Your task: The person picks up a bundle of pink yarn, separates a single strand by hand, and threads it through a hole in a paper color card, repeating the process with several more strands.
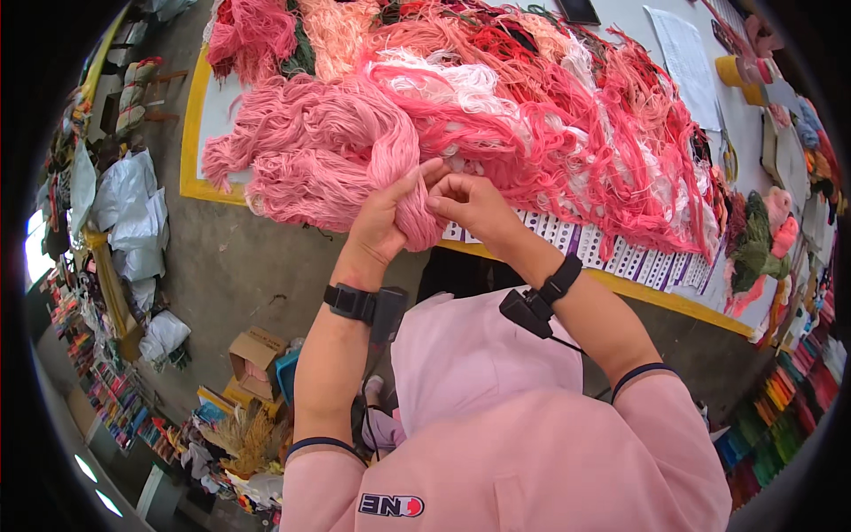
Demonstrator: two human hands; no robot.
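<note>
A thick skein of pink yarn (396, 146) hangs over the near edge of the table. My left hand (387, 211) is closed round its lower end, the strands bulging beside the palm. Close by on the right, my right hand (472, 206) has its thumb and fingertips drawn together in a pinch against the skein. Whatever is in that pinch is too small to make out. More pink skeins (301, 168) lie bunched to the left. A loose, tangled heap of coral, white and red threads (567, 133) spreads to the right.
White cards with rows of holes (567, 232) line the front of the yellow-edged table (191, 133). A paper sheet (687, 66), yellow tape rolls (740, 73) and green yarn (753, 239) lie on the right. A cardboard box (257, 359) stands on the floor at left.
</note>
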